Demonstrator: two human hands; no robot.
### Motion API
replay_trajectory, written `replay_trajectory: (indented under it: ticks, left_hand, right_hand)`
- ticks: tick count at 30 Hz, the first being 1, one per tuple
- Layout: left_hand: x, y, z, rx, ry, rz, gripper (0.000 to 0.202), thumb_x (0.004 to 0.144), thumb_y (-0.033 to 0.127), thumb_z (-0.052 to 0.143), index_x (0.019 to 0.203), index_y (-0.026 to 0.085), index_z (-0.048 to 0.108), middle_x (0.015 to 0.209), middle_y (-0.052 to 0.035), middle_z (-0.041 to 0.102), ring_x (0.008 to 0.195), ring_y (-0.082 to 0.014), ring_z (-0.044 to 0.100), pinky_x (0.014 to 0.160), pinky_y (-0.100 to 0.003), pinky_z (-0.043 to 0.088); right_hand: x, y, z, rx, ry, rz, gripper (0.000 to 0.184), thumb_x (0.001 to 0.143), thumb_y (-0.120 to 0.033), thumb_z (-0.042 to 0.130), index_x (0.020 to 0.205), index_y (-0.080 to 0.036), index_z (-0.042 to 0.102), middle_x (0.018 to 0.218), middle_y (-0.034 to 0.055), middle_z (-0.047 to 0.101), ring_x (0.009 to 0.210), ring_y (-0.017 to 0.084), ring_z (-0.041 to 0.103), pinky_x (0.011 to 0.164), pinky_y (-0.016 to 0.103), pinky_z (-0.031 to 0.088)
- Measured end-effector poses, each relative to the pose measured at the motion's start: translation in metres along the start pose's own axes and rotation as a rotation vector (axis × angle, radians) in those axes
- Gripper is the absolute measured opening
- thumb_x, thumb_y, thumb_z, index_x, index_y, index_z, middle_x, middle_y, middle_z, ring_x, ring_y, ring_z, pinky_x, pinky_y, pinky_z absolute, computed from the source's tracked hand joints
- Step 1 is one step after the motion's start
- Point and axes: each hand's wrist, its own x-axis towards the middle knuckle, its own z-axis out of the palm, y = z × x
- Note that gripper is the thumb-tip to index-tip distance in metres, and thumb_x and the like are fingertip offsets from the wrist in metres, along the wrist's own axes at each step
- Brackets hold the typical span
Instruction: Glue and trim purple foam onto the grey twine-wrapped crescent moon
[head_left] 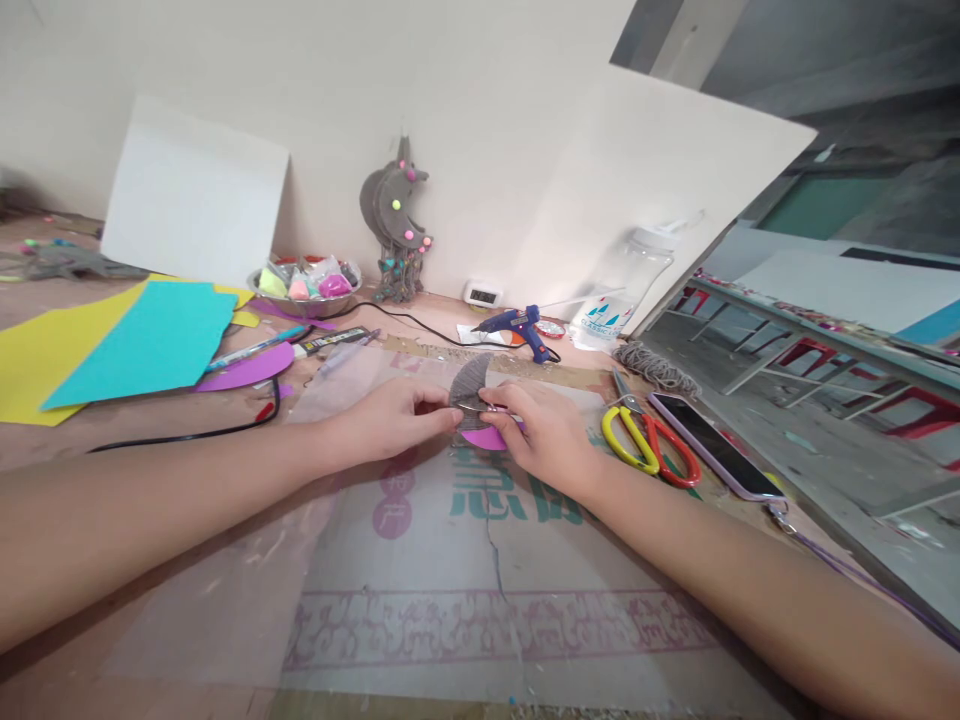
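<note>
A small crescent (469,385) covered in rows of grey yarn is held up over the work surface, its lower tip bare purple. My left hand (409,415) pinches its left edge between thumb and fingers. At the right edge, my right hand (544,430) has thumb and fingers closed on the grey yarn, which crosses the crescent's front. A thin grey strand (495,560) trails below over the printed cardboard (420,570) and its clear plastic sheet. What lies inside the right fingertips is partly hidden.
Right of my hands lie scissors (649,440), a phone (716,445) and a yarn bundle (660,368). Behind are a blue glue gun (517,325), a clear bottle (626,280), a small clock (482,294) and a finished moon decoration (397,215). Coloured sheets (150,345) and a metal bowl (281,300) stand left.
</note>
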Motion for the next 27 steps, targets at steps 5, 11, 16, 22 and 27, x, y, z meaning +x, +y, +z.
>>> replay_trajectory:
  ticks: [5,11,16,22,27]
  left_hand:
    - [0.0001,0.0001,0.0002,0.011,-0.002,0.01,0.031,0.084,0.039,0.042,0.061,0.017,0.046,0.055,0.0041,0.041,0.054,-0.0102,0.041,0.051,-0.023,0.031]
    - [0.0,0.0003,0.0007,-0.022,-0.014,-0.031,0.031,0.083,0.039,0.043,0.063,0.017,0.049,0.055,0.0036,0.044,0.053,-0.01,0.042,0.05,-0.022,0.032]
    - [-0.0017,0.001,0.0017,-0.078,-0.001,-0.096,0.031,0.082,0.041,0.043,0.064,0.017,0.051,0.052,0.0042,0.045,0.045,-0.0092,0.041,0.045,-0.023,0.03]
    - [-0.0012,0.0021,0.001,-0.045,0.032,-0.05,0.029,0.081,0.039,0.045,0.063,0.017,0.05,0.054,0.0044,0.044,0.051,-0.0095,0.042,0.047,-0.022,0.03]
    - [-0.0008,0.0019,0.0009,-0.082,0.007,-0.071,0.026,0.082,0.037,0.043,0.068,0.017,0.052,0.057,0.0045,0.045,0.052,-0.0095,0.042,0.049,-0.022,0.032]
  right_hand:
    - [-0.0009,0.0011,0.0009,0.007,-0.019,0.016,0.014,0.088,-0.023,0.046,0.097,-0.019,0.055,0.087,0.0044,0.065,0.082,0.019,0.059,0.07,0.03,0.045]
    - [-0.0016,0.0026,0.0014,0.027,-0.013,0.01,0.013,0.089,-0.023,0.045,0.097,-0.019,0.055,0.086,0.0044,0.065,0.082,0.019,0.06,0.07,0.03,0.045]
    - [-0.0015,0.004,0.0013,0.016,0.025,0.005,0.014,0.088,-0.025,0.048,0.099,-0.018,0.054,0.086,0.0058,0.064,0.081,0.019,0.059,0.069,0.03,0.044]
    - [-0.0018,0.0041,0.0011,-0.018,0.025,-0.024,0.014,0.088,-0.024,0.047,0.099,-0.019,0.054,0.085,0.0055,0.063,0.08,0.019,0.058,0.069,0.03,0.044]
    - [-0.002,0.0022,-0.0013,0.01,0.027,0.007,0.02,0.086,-0.029,0.05,0.103,-0.017,0.052,0.087,0.0065,0.063,0.08,0.02,0.058,0.07,0.031,0.044]
